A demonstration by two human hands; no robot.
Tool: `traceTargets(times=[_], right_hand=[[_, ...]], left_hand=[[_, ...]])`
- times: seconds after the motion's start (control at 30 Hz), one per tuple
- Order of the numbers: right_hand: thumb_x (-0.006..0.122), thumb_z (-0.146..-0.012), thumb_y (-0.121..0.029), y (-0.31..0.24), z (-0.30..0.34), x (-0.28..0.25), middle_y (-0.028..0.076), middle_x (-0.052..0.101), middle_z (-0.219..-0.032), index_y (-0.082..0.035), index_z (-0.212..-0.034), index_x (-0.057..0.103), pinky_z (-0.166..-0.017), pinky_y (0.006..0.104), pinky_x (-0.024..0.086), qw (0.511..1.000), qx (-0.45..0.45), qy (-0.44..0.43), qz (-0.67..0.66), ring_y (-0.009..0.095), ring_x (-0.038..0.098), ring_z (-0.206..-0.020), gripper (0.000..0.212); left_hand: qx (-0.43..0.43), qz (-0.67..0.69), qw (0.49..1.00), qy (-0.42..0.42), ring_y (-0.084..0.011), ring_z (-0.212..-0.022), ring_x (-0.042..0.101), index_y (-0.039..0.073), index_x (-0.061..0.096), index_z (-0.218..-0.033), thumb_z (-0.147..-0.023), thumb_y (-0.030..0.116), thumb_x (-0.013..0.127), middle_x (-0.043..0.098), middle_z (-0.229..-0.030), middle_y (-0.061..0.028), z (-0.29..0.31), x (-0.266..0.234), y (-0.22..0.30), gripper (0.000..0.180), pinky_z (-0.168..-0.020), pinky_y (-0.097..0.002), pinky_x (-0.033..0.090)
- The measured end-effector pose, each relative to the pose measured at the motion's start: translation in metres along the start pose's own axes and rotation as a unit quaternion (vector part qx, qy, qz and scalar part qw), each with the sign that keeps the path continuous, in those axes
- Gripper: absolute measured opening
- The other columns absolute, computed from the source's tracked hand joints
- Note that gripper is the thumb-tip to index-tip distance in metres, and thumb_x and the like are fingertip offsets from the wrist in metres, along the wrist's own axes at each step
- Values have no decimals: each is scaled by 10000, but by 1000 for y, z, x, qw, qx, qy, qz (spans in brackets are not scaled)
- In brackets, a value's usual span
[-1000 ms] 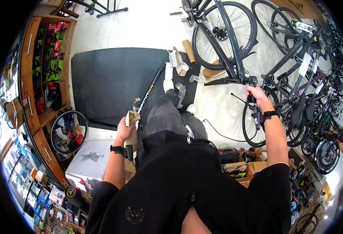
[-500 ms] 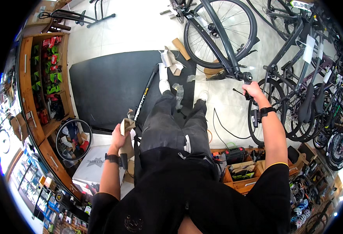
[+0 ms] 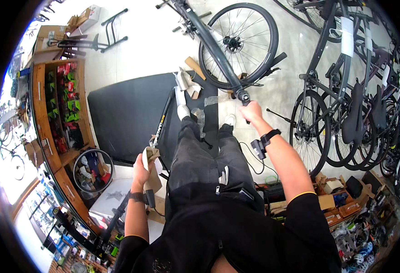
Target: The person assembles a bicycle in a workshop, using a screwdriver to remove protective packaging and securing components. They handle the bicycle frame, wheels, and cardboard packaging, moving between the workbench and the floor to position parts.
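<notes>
My right hand (image 3: 252, 112) is closed around the handlebar (image 3: 243, 94) of a dark bicycle (image 3: 216, 48), whose front wheel (image 3: 254, 45) rests on the pale floor ahead of me. On the other side, my left hand (image 3: 141, 170) grips a folded piece of brown cardboard (image 3: 153, 176), held up beside my hip. Just past that cardboard lies a black tube with white lettering (image 3: 164, 111) on a dark mat. Torn cardboard and white wrapping (image 3: 188, 84) lie on the mat's far end, near my shoe.
The dark mat (image 3: 122, 113) covers the floor at left. A wooden cabinet (image 3: 45, 118) with red and green packages stands beyond it, with a loose wheel (image 3: 93, 169) against it. Parked bicycles (image 3: 318, 104) crowd the right side. Open wooden drawers (image 3: 341, 207) sit behind my right arm.
My right hand has swung left and nearer with the handlebar, and the bicycle has turned with it. The view has shifted; my left hand still grips the cardboard.
</notes>
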State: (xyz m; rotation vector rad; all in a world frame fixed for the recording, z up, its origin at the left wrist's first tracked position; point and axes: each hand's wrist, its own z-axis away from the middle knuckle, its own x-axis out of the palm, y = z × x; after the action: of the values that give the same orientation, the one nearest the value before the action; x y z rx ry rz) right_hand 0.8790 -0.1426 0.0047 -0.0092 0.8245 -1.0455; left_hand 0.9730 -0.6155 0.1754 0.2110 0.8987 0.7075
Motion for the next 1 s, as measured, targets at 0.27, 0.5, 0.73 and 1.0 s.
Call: traceTargets(times=[0.27, 0.5, 0.73, 1.0], right_hand=[[698, -744, -275, 13, -11, -6, 99, 642, -582, -15, -647, 627, -581, 366, 510, 996, -12, -65, -57, 223, 651, -560, 286], [667, -770, -548, 0, -4, -36, 277, 670, -983, 75, -1056, 574, -823, 428, 516, 990, 14, -138, 17, 399, 665, -928, 691], [681, -816, -558, -5, -69, -101, 95, 685, -829, 21, -922, 668, -669, 312, 520, 864, -83, -495, 31, 164, 643, -733, 589], [802, -704, -427, 20, -372, -133, 346, 530, -1245, 192, -1399, 110, -1021, 420, 427, 988, 89, 125, -13, 403, 545, -1183, 1160]], left_hand=[[155, -22, 987, -32, -371, -957, 663, 14, 546, -1159, -820, 144, 696, 673, -1008, -193, -56, 17, 142, 393, -813, -371, 511], [199, 13, 939, -280, -373, -986, 659, 76, 502, -1256, -783, 88, 728, 671, -1039, -206, -125, 75, 273, 525, -836, -401, 519], [374, -93, 828, -406, -419, -808, 649, 158, 302, -1450, -800, 211, 683, 663, -881, -211, -135, 158, 331, 756, -731, -491, 522], [269, -176, 880, -351, -341, -709, 673, 155, 392, -1417, -821, 225, 656, 646, -813, -143, -120, 239, 316, 655, -619, -425, 542]])
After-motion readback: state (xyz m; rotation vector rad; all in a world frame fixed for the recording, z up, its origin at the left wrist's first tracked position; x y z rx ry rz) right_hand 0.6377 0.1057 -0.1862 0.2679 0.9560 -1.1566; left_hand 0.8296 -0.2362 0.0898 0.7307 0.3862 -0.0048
